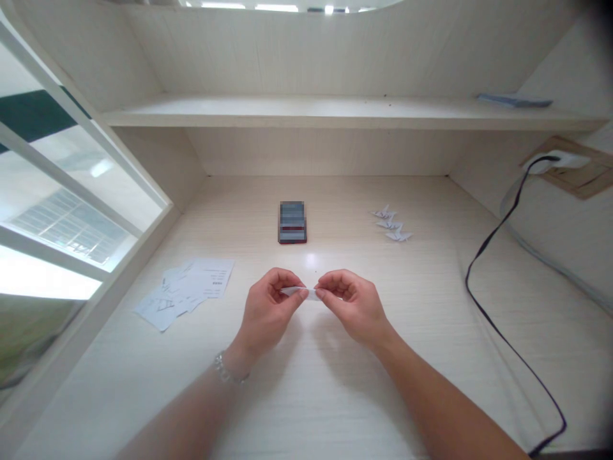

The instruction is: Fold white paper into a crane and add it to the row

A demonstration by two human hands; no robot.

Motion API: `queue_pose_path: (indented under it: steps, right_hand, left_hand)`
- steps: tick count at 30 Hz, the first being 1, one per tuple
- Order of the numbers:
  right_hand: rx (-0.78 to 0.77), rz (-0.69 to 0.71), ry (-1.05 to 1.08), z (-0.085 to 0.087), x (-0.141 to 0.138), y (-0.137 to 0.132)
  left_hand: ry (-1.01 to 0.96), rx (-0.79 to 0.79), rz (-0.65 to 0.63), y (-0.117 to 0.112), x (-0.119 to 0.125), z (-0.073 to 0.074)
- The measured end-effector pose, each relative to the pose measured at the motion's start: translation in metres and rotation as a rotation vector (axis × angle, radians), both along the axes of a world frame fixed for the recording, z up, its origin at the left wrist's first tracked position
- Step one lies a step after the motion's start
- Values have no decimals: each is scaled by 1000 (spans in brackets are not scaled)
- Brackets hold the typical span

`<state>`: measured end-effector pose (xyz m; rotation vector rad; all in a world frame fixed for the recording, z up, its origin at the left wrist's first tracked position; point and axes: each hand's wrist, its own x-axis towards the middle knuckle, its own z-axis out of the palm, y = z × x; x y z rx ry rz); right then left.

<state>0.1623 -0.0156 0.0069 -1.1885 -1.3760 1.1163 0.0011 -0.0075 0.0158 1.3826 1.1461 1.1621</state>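
Note:
Between my two hands is a small folded piece of white paper (311, 294), held just above the desk near its middle. My left hand (272, 303) pinches its left part between thumb and fingers. From the other side, my right hand (352, 303) pinches the right end the same way. Much of the paper is hidden by the fingers, so its full shape does not show. Three small folded paper cranes (390, 223) stand in a row on the desk, beyond my right hand. Left of my left hand lie several loose sheets of white paper (191, 287), overlapping, some with print or drawn lines.
A phone (292, 222) lies on the desk (325, 396) beyond my hands. A black cable (493, 326) runs from the wall socket (565, 163) down the right side. Above the desk is a shelf (306, 120) with a flat bluish item (514, 100). A window frame (96, 281) borders the left.

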Motion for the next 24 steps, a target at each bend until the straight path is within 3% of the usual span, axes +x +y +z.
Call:
queue_pose_path:
  steps: [8, 18, 24]
  right_hand:
    - [-69, 64, 150, 1, 4, 3]
    - [36, -5, -80, 2, -4, -3]
    - [-1, 76, -54, 4, -3, -3]
  left_hand:
    - [-9, -15, -14, 1, 0, -1]
    - [-33, -51, -28, 1, -1, -5]
    - [-73, -139, -48, 2, -3, -4]
